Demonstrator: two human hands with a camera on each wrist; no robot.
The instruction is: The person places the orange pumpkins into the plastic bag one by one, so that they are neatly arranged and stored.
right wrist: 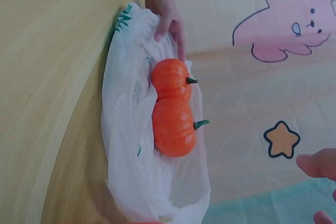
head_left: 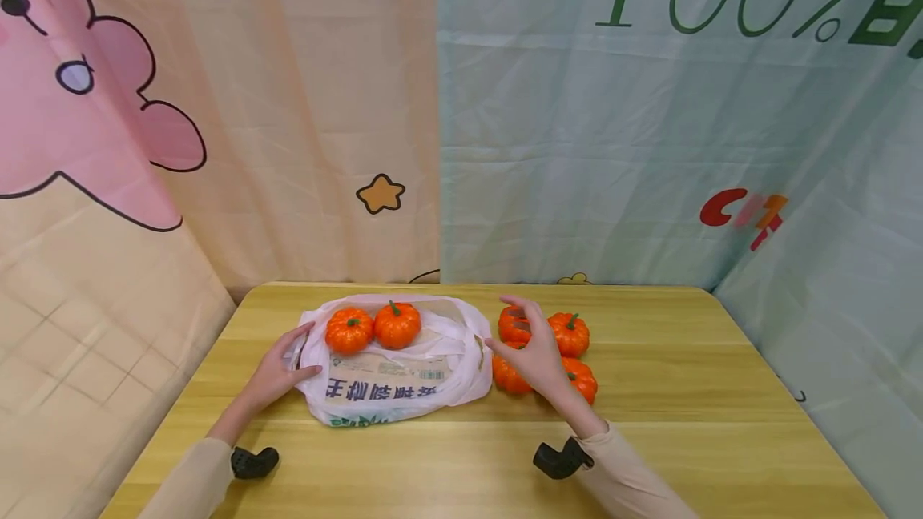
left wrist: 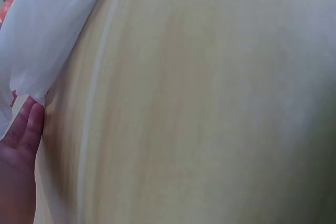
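A white plastic bag (head_left: 472, 383) lies wide-mouthed on the table, with two small orange pumpkins side by side in it, the left pumpkin (head_left: 349, 331) and the right pumpkin (head_left: 397, 325). My left hand (head_left: 280, 365) holds the bag's left end, thumb and index finger spread over the rim; in the left wrist view other fingers (left wrist: 32, 124) meet its outer side. To the right of the bag, my right hand (head_left: 537, 351) hovers over a cluster of several pumpkins (head_left: 570, 334), thumb and index finger apart with nothing between them. It partly covers the nearer ones.
The wooden table (head_left: 671, 391) extends in front of the bag and to the right of the pumpkins. Printed cloth curtains (head_left: 577, 183) rise behind the table and along both sides. A black wrist device (head_left: 254, 463) sits at each sleeve cuff.
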